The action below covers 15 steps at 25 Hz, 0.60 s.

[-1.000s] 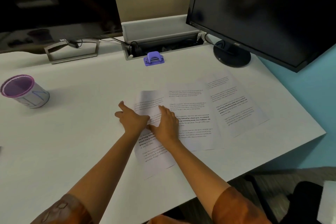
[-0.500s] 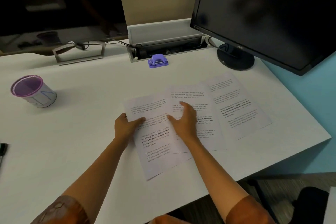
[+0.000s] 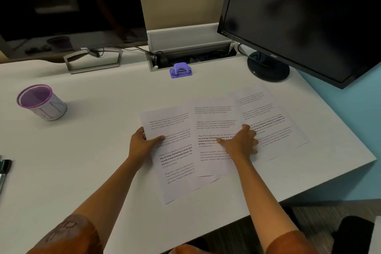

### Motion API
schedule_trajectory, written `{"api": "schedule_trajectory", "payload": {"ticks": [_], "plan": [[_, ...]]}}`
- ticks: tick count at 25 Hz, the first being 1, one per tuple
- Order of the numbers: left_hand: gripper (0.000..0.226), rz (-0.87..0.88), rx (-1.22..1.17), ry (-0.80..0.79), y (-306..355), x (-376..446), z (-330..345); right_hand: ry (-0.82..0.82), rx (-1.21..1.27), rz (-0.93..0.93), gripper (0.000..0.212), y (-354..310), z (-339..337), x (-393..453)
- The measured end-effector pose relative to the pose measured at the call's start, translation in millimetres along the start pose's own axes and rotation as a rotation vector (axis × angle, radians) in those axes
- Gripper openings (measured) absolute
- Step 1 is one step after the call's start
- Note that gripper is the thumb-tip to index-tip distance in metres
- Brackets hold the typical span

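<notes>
Sheets [image 3: 214,121] lie pinched by left hand [image 3: 142,144], pressed under right hand [image 3: 240,143].

Sheets [image 3: 218,128] overlapping on desk [image 3: 103,150]

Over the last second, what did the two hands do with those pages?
The left hand shifted to the edge of the left sheet and gripped it, thumb on top. The right hand slid right, flat onto the middle sheet. The right sheet, purple punch and cup stayed put.
</notes>
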State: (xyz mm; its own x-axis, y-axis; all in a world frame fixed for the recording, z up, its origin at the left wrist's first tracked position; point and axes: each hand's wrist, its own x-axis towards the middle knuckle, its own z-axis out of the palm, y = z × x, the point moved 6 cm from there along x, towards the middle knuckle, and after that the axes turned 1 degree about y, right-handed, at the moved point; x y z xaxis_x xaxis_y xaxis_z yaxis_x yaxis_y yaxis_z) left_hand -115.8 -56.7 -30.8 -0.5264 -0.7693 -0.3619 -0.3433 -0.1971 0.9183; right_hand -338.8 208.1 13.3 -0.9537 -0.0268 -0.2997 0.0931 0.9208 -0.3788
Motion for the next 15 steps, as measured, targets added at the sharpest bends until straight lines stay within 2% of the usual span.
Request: {"api": "schedule_trajectory", "payload": {"ticks": [7,10,12,15], "plan": [[0.056,0.039,0.009,-0.027,-0.3,-0.4,0.2,-0.058,-0.091,0.028,0.114,-5.8,-5.8,11.5],[0.056,0.058,0.017,-0.015,0.3,-2.0,0.0,-0.108,-0.098,0.016,0.110,-6.6,-2.4,15.2],[0.056,0.064,0.009,-0.020,0.6,-2.3,0.4,-0.070,-0.052,-0.070,0.098,-12.7,0.1,12.0],[0.055,0.070,0.005,-0.018,2.1,-3.7,0.6,-0.014,0.148,-0.235,0.089,-24.4,-0.7,0.7]]}}
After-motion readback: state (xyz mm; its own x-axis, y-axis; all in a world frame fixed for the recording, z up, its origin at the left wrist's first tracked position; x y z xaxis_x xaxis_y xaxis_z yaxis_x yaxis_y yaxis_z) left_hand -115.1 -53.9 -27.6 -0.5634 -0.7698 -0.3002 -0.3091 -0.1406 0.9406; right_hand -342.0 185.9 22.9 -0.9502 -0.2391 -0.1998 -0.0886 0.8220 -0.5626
